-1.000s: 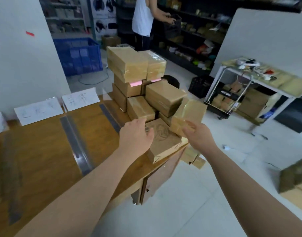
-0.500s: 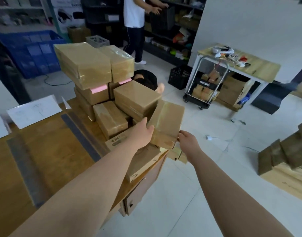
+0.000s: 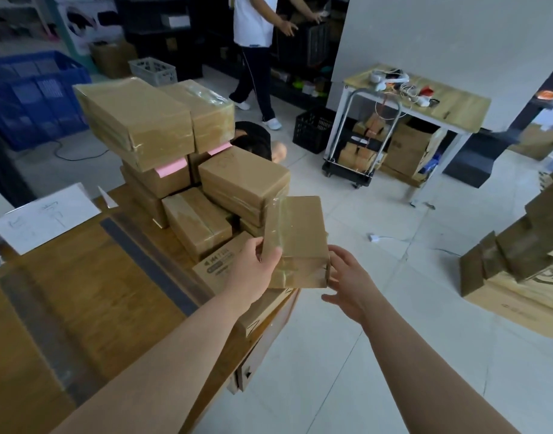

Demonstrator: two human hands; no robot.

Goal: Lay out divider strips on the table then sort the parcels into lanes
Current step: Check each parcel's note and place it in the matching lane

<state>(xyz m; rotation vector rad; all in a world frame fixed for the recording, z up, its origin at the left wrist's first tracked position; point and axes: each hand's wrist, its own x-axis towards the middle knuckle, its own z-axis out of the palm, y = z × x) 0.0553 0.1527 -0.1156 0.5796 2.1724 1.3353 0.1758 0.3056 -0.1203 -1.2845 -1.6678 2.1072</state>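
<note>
Now left hand [image 3: 256, 270] grips the parcel [image 3: 295, 242]; right hand [image 3: 347, 277] has let go, fingers spread beside it.

Little is legible. The flat carton [image 3: 217, 267] at the near foot of the parcel stack [image 3: 181, 158] bears a dark printed block, its characters too small to read. The white sheet [image 3: 46, 220] left of the stack carries faint, unreadable handwriting. Far right of the stack, a floor carton [image 3: 525, 299] shows large cut-off letters, perhaps "PS".
</note>
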